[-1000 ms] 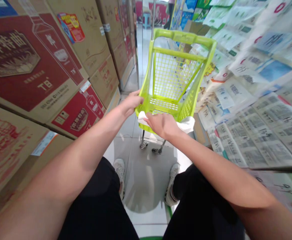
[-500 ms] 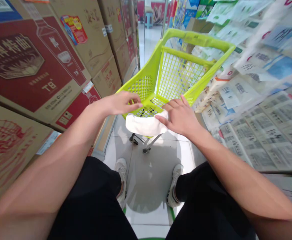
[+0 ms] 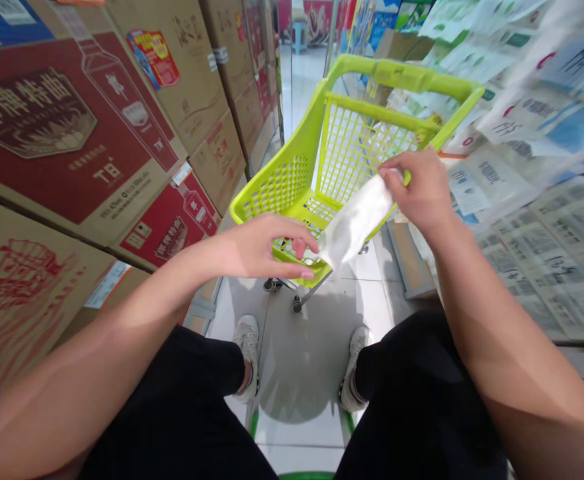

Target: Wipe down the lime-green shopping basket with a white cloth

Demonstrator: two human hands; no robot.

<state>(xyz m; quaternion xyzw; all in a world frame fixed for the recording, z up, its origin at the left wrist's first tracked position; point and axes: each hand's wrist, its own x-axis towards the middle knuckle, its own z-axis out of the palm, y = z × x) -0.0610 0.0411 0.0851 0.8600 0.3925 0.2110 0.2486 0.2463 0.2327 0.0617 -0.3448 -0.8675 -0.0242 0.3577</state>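
My right hand (image 3: 421, 188) pinches the upper right end of a white cloth (image 3: 356, 219), which looks soft and slopes down to the left, slightly blurred. Beside the cloth's lower end is my left hand (image 3: 272, 247), thumb and fingers apart with nothing between them; whether a fingertip touches the cloth I cannot tell. Behind both hands stands a lime-green shopping cart (image 3: 402, 75) with a mesh basket, partly covered by the cloth and my hands.
Stacked liquor cartons (image 3: 37, 127) line the left side. On the right, shelves hold white packages (image 3: 492, 180) with handwritten price tags. My shoes (image 3: 247, 353) rest on the grey tiled floor (image 3: 297, 367) before the cart's wheels. A blue stool (image 3: 299, 37) stands far back.
My right hand has moved up and right, drawing the cloth from level to slanted. My left hand has shifted down and right, towards the cloth's lower end.
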